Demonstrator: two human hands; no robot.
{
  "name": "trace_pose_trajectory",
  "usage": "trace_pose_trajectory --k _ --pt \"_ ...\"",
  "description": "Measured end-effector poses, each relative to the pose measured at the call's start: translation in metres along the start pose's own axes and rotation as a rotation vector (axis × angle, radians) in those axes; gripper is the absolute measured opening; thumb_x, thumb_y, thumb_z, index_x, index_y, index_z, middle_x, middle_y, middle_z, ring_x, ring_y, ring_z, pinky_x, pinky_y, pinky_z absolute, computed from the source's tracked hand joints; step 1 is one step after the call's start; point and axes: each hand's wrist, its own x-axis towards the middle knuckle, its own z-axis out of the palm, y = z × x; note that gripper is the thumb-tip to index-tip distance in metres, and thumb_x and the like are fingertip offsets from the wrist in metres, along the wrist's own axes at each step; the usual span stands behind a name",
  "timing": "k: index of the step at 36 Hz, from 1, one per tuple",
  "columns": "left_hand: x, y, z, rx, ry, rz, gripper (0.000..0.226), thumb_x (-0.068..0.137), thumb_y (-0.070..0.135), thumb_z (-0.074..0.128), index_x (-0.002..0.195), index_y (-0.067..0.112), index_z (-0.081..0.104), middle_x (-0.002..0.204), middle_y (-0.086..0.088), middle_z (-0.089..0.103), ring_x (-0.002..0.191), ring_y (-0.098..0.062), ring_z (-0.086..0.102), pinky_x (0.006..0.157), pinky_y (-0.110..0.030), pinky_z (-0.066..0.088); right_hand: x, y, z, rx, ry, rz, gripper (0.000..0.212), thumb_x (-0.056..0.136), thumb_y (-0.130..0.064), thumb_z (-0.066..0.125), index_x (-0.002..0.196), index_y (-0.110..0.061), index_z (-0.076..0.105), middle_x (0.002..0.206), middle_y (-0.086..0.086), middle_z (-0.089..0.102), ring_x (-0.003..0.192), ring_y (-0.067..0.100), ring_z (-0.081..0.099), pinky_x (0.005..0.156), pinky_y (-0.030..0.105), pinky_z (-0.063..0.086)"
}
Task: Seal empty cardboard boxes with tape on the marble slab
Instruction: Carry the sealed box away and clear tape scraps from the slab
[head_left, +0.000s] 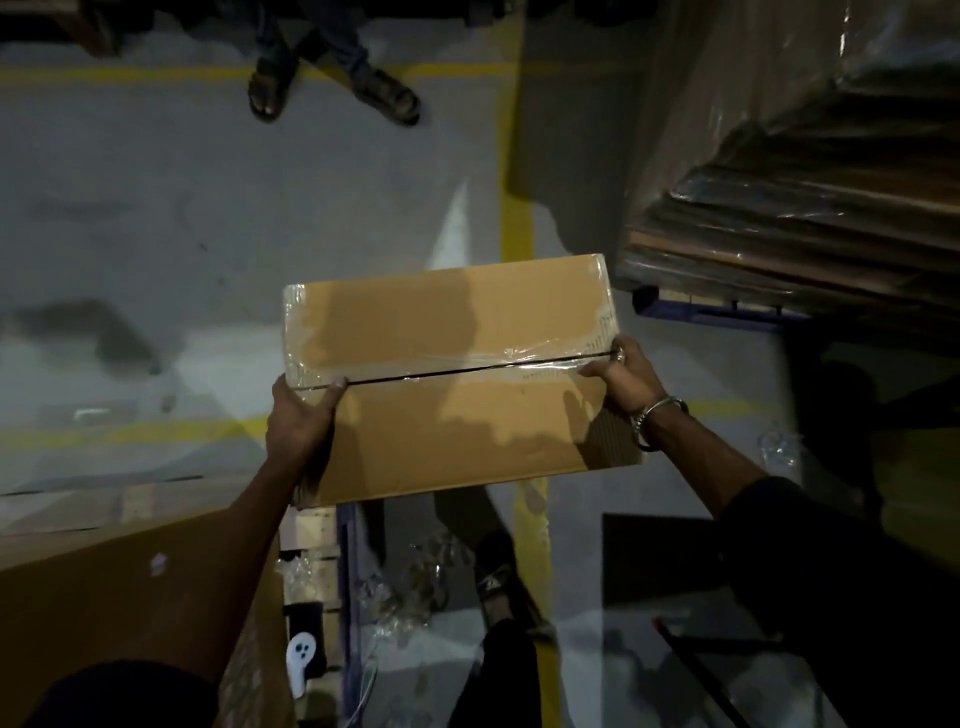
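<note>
Grey concrete floor (156, 208) fills most of the view, dim and marked with yellow painted lines (517, 218) that run far to near and left to right. At the far right a big stack of flattened cardboard wrapped in clear plastic (789, 208) sits on a blue pallet (727, 312). At the near left lies a broad brown cardboard surface (104, 597), with a wooden pallet edge (314, 551) just beside it. Another person's sandalled feet (332, 91) stand at the far edge of the floor. The wearer's own shoe (498, 582) shows near the bottom centre, with crumpled clear plastic scraps (415, 587) on the floor beside it.

Held up in mid-air over the floor, at the centre of the view, is the cardboard box (447, 379), top flaps closed with a dark seam running left to right. Clear tape (550, 358) glints along the right part of the seam and over both end edges.

The left hand (298, 421) grips the box's left end, thumb on top at the seam and fingers wrapped round the side. The right hand (623, 374) grips the right end, thumb pressed on the tape and fingers curled over the edge. A metal bracelet (657, 415) circles the right wrist.
</note>
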Motion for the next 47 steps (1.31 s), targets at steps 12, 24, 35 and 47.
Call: trace_pose_trajectory --k 12,24,35,47 --pt "-0.108 0.038 0.049 0.248 0.065 0.48 0.068 0.091 0.039 0.054 0.149 0.004 0.048 0.142 -0.023 0.058 0.129 -0.042 0.054 0.11 -0.055 0.045 -0.075 0.025 -0.017 -0.327 0.066 0.004 0.074 0.084 -0.029 0.077 0.149 -0.014 0.045 0.14 0.015 0.058 0.12 0.032 0.061 0.104 0.041 0.051" --pt "-0.366 0.052 0.179 0.223 -0.482 0.78 0.057 0.099 0.031 0.06 0.152 0.014 0.048 0.148 -0.011 0.056 0.133 -0.031 0.055 0.105 -0.041 0.049 -0.266 0.135 -0.115 0.043 0.247 0.152 0.042 0.092 -0.025 0.072 0.132 -0.018 0.061 0.141 0.01 0.059 0.13 0.028 0.056 0.108 0.034 0.045" --pt "-0.639 0.03 0.258 0.263 -0.941 1.166 0.044 0.102 0.032 0.063 0.144 0.023 0.056 0.127 0.007 0.07 0.11 -0.01 0.068 0.09 -0.018 0.049 -0.514 0.309 -0.23 0.342 0.724 0.094 0.025 0.095 -0.016 0.07 0.119 -0.017 0.07 0.115 -0.007 0.069 0.105 0.005 0.063 0.091 0.011 0.048" --pt "-0.908 -0.107 0.309 0.389 -1.502 1.312 0.04 0.102 0.022 0.07 0.141 0.027 0.06 0.119 0.009 0.071 0.101 -0.005 0.071 0.083 -0.023 0.057 -0.742 0.535 -0.259 0.638 1.277 0.313 0.02 0.097 -0.018 0.068 0.117 -0.019 0.07 0.114 -0.005 0.071 0.105 0.01 0.066 0.092 0.024 0.051"
